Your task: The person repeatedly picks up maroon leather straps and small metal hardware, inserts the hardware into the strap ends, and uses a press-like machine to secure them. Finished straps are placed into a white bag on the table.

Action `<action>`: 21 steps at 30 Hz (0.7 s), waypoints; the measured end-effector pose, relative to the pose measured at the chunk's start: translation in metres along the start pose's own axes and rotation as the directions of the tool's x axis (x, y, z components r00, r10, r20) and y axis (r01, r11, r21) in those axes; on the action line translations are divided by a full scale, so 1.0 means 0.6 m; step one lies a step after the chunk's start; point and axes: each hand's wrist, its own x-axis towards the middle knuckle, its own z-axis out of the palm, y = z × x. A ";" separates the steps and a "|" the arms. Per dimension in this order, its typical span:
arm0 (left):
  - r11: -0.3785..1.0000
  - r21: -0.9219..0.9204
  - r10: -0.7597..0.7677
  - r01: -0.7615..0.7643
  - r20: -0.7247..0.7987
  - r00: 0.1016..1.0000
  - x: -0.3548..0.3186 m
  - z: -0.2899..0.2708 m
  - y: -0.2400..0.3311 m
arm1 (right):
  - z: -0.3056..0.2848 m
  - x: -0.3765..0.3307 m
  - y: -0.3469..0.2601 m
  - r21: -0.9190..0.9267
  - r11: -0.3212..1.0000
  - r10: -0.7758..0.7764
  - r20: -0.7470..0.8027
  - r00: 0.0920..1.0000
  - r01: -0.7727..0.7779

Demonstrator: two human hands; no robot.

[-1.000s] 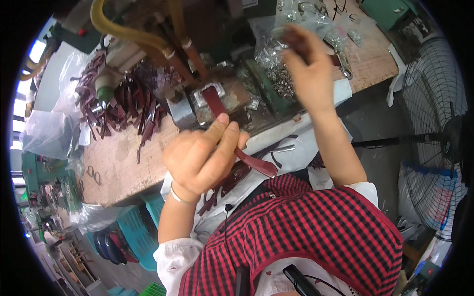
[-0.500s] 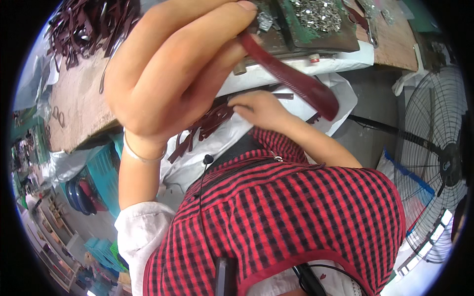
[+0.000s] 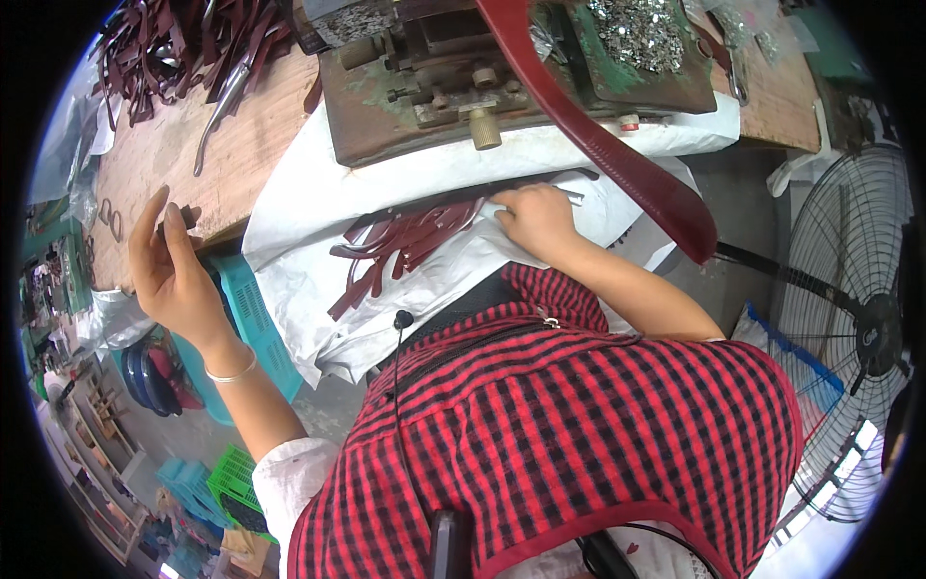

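Red strip, long axis diagonal, broad end pointing lower right, left hand, fingers apart, right hand, grip unclear

We saw a pale wooden surface | grey floor below | black fan stood right | shelving stood lower left | bright light glowed lower right

Between the left hand and the heap of dark red strips, the white sheet gives an open way. Beyond it, the metal machine makes a barrier. One long red strip slants across the view, right of the right hand.
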 end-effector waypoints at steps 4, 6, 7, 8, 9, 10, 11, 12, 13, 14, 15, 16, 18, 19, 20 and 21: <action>0.997 0.014 0.071 -0.071 -0.015 0.997 0.014 0.012 -0.006 | 0.011 0.005 0.001 -0.083 0.995 -0.060 -0.038 0.997 0.057; 0.997 0.033 0.072 -0.072 0.007 0.997 0.024 0.021 -0.014 | 0.016 0.013 0.001 -0.072 0.993 -0.097 -0.065 0.993 0.092; 0.998 0.026 0.059 -0.059 0.020 0.998 0.027 0.025 -0.020 | 0.017 0.016 0.000 -0.047 0.992 -0.122 -0.096 0.988 0.118; 0.997 0.035 0.062 -0.063 0.015 0.998 0.028 0.030 -0.023 | 0.018 0.018 -0.002 -0.023 0.990 -0.144 -0.129 0.981 0.142; 0.997 0.044 0.066 -0.066 0.010 0.998 0.029 0.036 -0.025 | 0.022 0.018 -0.005 -0.031 0.992 -0.127 -0.170 0.977 0.123; 0.996 0.054 0.069 -0.069 0.005 0.998 0.032 0.040 -0.027 | 0.022 0.019 -0.006 -0.006 0.993 -0.114 -0.181 0.977 0.115; 0.991 0.092 0.093 -0.094 0.012 0.996 0.036 0.041 -0.030 | 0.022 0.019 -0.007 0.021 0.994 -0.103 -0.190 0.976 0.108; 0.989 0.124 0.077 -0.080 0.029 0.997 0.043 0.040 -0.038 | 0.023 0.020 -0.008 0.047 0.994 -0.091 -0.199 0.976 0.103; 0.985 0.157 0.060 -0.067 0.046 0.997 0.052 0.040 -0.049 | 0.029 0.019 -0.008 0.069 0.994 -0.073 -0.180 0.981 0.086; 0.980 0.191 0.042 -0.052 0.059 0.997 0.060 0.040 -0.061 | 0.036 0.020 -0.007 0.065 0.993 -0.079 -0.207 0.975 0.094; 0.986 0.161 0.025 -0.033 0.053 0.998 0.070 0.039 -0.070 | 0.041 0.022 -0.010 0.062 0.992 -0.089 -0.237 0.968 0.106; 0.991 0.131 0.008 -0.014 0.046 0.999 0.079 0.041 -0.079 | 0.046 0.023 -0.011 0.060 0.991 -0.099 -0.266 0.959 0.119; 0.997 0.055 -0.047 0.045 0.033 0.998 0.098 0.052 -0.094 | 0.067 0.032 0.001 0.009 0.990 -0.138 -0.226 0.964 0.143; 0.997 0.018 -0.080 0.080 0.019 0.997 0.101 0.057 -0.100 | 0.083 0.028 0.007 -0.022 0.990 -0.142 -0.162 0.977 0.140; 0.995 -0.019 -0.103 0.103 -0.002 0.995 0.110 0.062 -0.111 | 0.105 0.034 0.017 -0.053 0.988 -0.151 -0.108 0.983 0.146; 0.995 -0.065 -0.071 0.071 0.004 0.997 0.127 0.073 -0.128 | 0.136 0.037 0.038 0.020 0.981 -0.187 -0.188 0.964 0.194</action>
